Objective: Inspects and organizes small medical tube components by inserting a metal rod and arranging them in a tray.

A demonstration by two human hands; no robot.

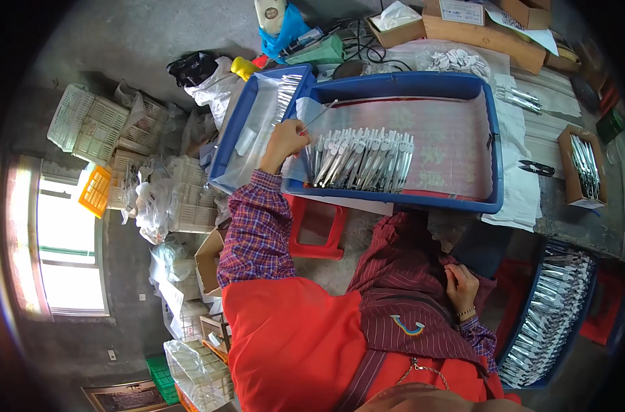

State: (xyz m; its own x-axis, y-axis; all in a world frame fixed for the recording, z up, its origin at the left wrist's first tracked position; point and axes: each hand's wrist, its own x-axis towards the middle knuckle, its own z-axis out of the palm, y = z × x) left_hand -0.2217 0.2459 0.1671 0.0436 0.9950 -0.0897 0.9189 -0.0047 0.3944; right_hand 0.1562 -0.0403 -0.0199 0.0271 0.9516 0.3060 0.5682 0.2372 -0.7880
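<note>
My left hand is closed in a pinch on a slim silver rod, which slants up and to the right over the left rim of a large blue tray. Just right of the hand, a dense row of slim silver pieces with white upper ends lies slanted in that tray, on a pale sheet. A second, narrower blue tray sits to the left, with more thin silver rods at its far end. My right hand rests on my lap, its fingers curled, with nothing seen in them.
Right of the large tray lie black-handled snips and a cardboard box of silver pieces. A full blue crate stands lower right. A red stool is under the table. Plastic baskets are stacked at left.
</note>
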